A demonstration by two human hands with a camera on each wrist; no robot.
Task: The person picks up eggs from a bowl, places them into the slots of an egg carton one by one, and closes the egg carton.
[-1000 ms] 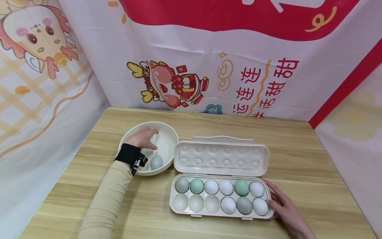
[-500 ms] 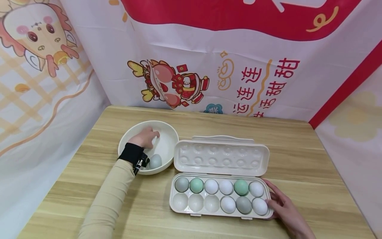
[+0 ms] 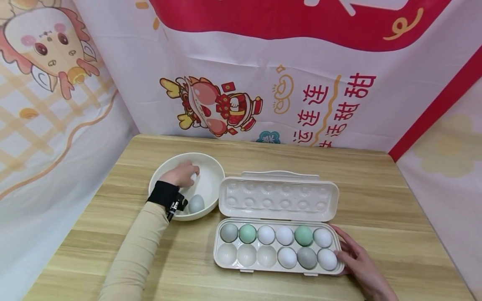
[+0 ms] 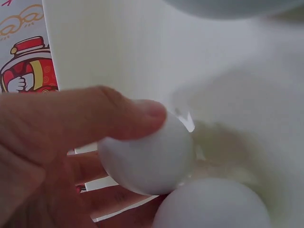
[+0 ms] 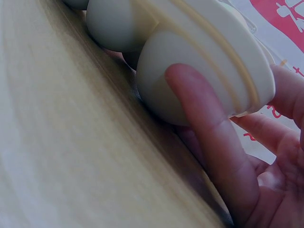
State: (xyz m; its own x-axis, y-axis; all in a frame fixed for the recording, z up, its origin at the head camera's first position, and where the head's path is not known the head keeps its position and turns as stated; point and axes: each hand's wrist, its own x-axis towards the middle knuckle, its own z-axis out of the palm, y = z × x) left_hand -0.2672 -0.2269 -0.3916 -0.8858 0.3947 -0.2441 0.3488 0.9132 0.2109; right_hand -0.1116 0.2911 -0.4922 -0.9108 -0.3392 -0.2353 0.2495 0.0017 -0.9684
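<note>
My left hand (image 3: pixel 181 174) is inside the cream bowl (image 3: pixel 211 184), gripping a white egg (image 4: pixel 147 164) with the thumb on top and the fingers around its far side. Against that egg, in the left wrist view, lies a second white egg (image 4: pixel 213 206). A pale blue-grey egg (image 3: pixel 196 204) rests in the bowl near my wrist. My right hand (image 3: pixel 360 263) holds the right end of an open egg box (image 3: pixel 227 254), its thumb (image 5: pixel 199 104) pressed on the outside of an end cup. White, green and grey eggs fill the back row and the front row's right half.
The egg box's hinged lid (image 3: pixel 278 214) lies back behind it, close to the bowl. Both stand on a wooden table (image 3: pixel 376 188). A printed cloth (image 3: pixel 226 50) hangs behind the table's far edge.
My left hand's fingers have gone from spread to gripping a white egg, which now shows at the fingertips. The pale blue-grey egg has shifted slightly. My right hand has stayed on the egg box.
</note>
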